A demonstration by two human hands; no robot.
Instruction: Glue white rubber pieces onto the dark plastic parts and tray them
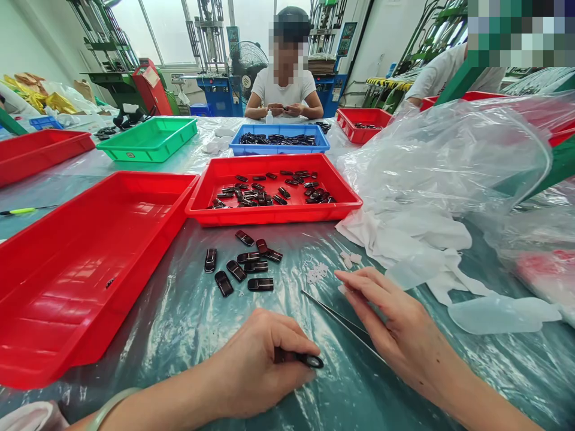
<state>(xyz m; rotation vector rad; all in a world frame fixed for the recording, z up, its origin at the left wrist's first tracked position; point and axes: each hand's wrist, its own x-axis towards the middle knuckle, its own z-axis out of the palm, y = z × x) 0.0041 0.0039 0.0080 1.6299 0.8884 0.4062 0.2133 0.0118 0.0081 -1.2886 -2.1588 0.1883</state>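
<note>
My left hand (265,365) is closed in a pinch around a small black part (311,360) with a ring-shaped end, low over the table. My right hand (389,320) is stretched out flat at the right, its fingertips near small white pieces (317,273). A pair of metal tweezers (341,320) lies beside and partly beneath it, points toward the middle; whether the palm touches them I cannot tell. Several glossy dark parts (260,284) lie loose ahead of my left hand. A few pale lumps (350,258) sit just beyond my right fingertips.
A red tray (274,216) of dark parts stands ahead, a blue tray (278,149) behind it. Another red tray (81,251) fills the left, near a green tray (148,146). White gloves (413,239) and plastic sheeting (449,155) lie right. A person (285,90) sits opposite.
</note>
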